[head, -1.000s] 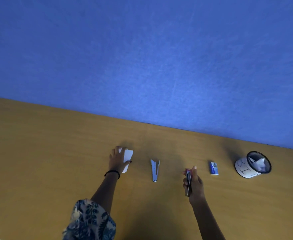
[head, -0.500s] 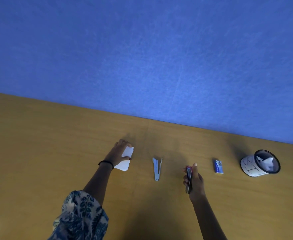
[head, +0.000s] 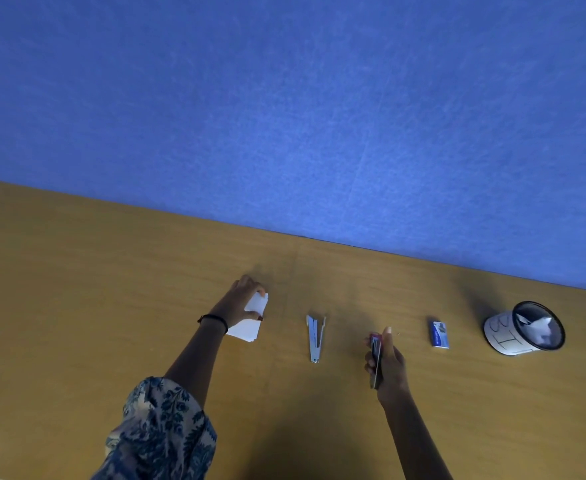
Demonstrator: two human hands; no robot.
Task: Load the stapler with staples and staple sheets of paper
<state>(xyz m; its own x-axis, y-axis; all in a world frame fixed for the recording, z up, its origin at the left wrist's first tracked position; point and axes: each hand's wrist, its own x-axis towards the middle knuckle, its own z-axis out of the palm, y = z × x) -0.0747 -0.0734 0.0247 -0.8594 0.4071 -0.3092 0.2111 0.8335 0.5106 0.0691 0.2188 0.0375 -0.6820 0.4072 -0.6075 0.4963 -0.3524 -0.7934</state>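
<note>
A small stack of white paper sheets [head: 250,323] lies on the wooden table [head: 77,289]; my left hand [head: 239,301] grips its far end, with the thumb underneath the lifted top sheet. My right hand [head: 386,367] holds a dark stapler [head: 375,360] upright on its edge, fingers curled round it, just above the table. Between the two hands a grey metal staple remover [head: 315,336] lies flat. A small blue box of staples [head: 440,334] sits to the right of my right hand, apart from it.
A white cup [head: 502,336] with a dark rim lies on its side at the far right, crumpled paper inside. A blue wall [head: 284,116] rises behind the table's far edge. A patterned sleeve [head: 160,434] covers my left forearm.
My left hand has curled round the paper stack and lifted its far end. My right hand keeps hold of the stapler, nearly unmoved. The view has shifted slightly.
</note>
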